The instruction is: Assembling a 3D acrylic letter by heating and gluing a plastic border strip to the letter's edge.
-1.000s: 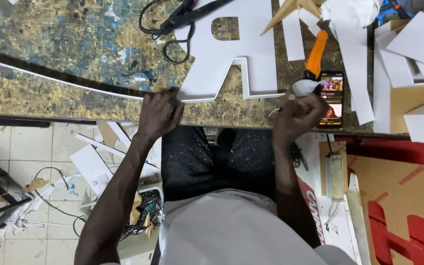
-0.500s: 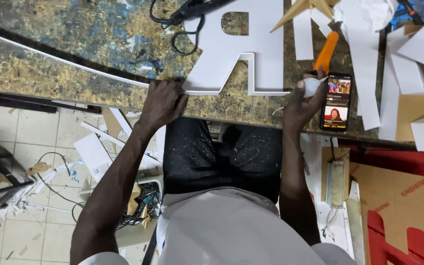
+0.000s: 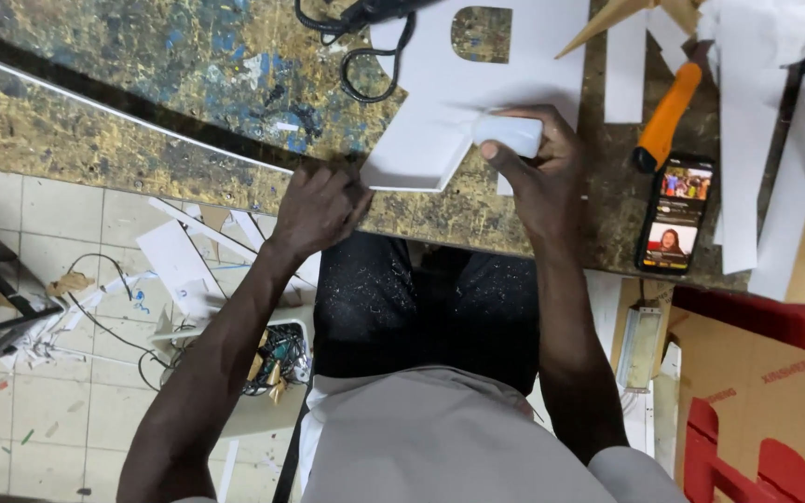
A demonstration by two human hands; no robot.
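A large white cut-out letter point(image 3: 477, 93) lies flat on the paint-stained workbench point(image 3: 142, 84). My left hand point(image 3: 319, 210) grips the lower left corner of the letter at the bench's front edge. My right hand point(image 3: 538, 172) is closed around a small white rounded bottle point(image 3: 510, 133), pressed against the inner edge of the letter's leg.
An orange-handled tool point(image 3: 665, 116) and a phone with a lit screen point(image 3: 675, 214) lie right of my right hand. White strips and cut pieces point(image 3: 747, 140) crowd the right side. A black cable point(image 3: 365, 47) loops at the top. Scraps, wires and a stool litter the tiled floor point(image 3: 39, 391).
My right hand left the orange-handled tool beside the phone and moved left onto the letter, now holding the white bottle. My left hand stays on the letter's corner.
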